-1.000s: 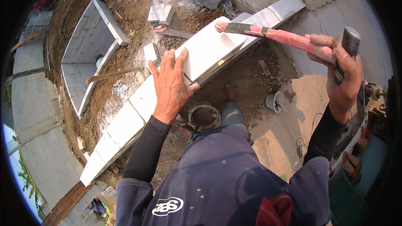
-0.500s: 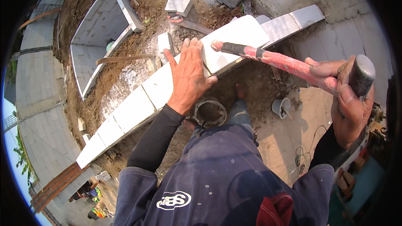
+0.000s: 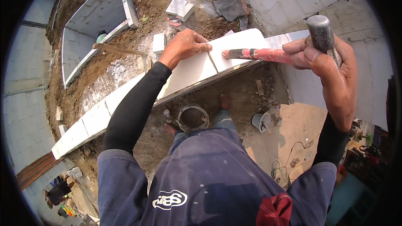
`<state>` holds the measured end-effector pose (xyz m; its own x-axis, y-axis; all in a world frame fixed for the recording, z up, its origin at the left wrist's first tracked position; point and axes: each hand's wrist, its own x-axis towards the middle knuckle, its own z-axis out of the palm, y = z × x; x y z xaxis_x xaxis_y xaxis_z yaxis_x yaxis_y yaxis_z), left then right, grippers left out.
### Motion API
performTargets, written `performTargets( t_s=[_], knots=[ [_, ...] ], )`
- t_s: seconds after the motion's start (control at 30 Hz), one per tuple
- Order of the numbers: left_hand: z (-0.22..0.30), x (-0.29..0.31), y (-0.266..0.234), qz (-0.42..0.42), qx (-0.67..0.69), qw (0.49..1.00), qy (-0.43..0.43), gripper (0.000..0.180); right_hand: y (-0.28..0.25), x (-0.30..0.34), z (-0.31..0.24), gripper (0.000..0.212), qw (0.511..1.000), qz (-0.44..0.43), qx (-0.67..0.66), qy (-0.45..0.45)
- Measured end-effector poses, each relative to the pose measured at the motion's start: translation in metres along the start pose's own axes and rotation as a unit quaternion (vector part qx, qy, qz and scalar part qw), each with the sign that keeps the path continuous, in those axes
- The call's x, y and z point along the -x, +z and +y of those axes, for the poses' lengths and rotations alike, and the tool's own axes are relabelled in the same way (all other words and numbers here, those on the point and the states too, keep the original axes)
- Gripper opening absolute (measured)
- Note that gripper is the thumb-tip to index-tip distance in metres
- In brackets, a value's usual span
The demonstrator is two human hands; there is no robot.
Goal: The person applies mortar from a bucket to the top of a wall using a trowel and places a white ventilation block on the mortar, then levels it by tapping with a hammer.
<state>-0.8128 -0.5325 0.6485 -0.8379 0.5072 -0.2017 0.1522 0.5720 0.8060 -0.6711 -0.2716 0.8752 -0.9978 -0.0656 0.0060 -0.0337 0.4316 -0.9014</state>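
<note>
My right hand [image 3: 335,67] is wrapped round a hammer [image 3: 268,55] close to its steel head. The red handle, banded with black tape, points left, and its butt end meets the top of a smooth white block [image 3: 243,39]. That block sits in a row of white blocks [image 3: 188,73] forming a low wall. A dark narrow joint separates it from the neighbouring block on the left. Over this joint is my left hand [image 3: 183,48], its fingers bunched together with the thumb at the joint's far end. Whether anything is between those fingertips is hidden.
Below the wall stand a round bucket [image 3: 193,116] by my feet and a small white bucket [image 3: 261,121] to its right. Beyond the wall lie loose white blocks [image 3: 180,9], a saw-like tool [image 3: 178,24] and a dark cloth [image 3: 229,9]. A person [image 3: 57,193] is far off at lower left.
My left hand has gone from lying flat on the blocks to bunched fingers at the joint. The hammer has levelled out, its head moving up and left with my right hand. The view has shifted.
</note>
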Motion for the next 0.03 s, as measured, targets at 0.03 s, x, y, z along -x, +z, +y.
performTargets(
  t_s=[0.03],
  knots=[
    [-0.0008,-0.0020,0.0014,-0.016,-0.003,1.000,-0.012,0.036,0.0014,0.0016,-0.0026,0.033,1.000,0.001,0.005,0.001]
  ],
)
